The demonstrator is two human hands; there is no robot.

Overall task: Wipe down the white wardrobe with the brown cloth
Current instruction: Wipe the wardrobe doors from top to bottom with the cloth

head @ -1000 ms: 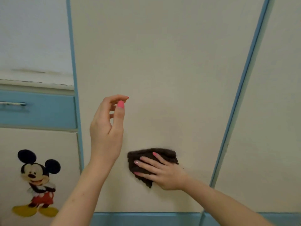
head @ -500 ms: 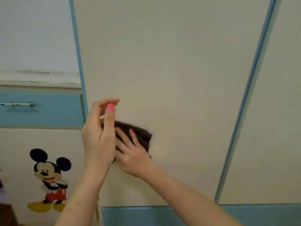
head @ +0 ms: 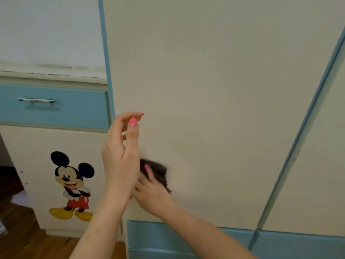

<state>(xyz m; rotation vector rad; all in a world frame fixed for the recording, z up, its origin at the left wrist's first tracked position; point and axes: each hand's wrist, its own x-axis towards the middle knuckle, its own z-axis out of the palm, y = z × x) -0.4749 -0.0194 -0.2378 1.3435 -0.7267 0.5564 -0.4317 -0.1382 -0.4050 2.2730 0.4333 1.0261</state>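
Note:
The white wardrobe door (head: pixel 214 90) with blue edging fills most of the view. My right hand (head: pixel 151 191) presses the brown cloth (head: pixel 160 173) flat against the lower part of the door, fingers spread over it; the cloth is blurred. My left hand (head: pixel 121 156) is raised in front of the door's left edge, empty, with fingers loosely curled and thumb up. It hides the left part of the cloth and of my right hand.
A blue base strip (head: pixel 168 238) runs under the doors. A second white door (head: pixel 321 165) lies to the right beyond a blue divider. To the left is a lower cabinet with a blue drawer (head: pixel 56 107), a cartoon mouse sticker (head: pixel 72 186), and wooden floor (head: pixel 24 238).
My right hand swept the cloth from the lower middle of the door up and left, then down again near the bottom left. My left hand stayed raised; the view shifted right and down.

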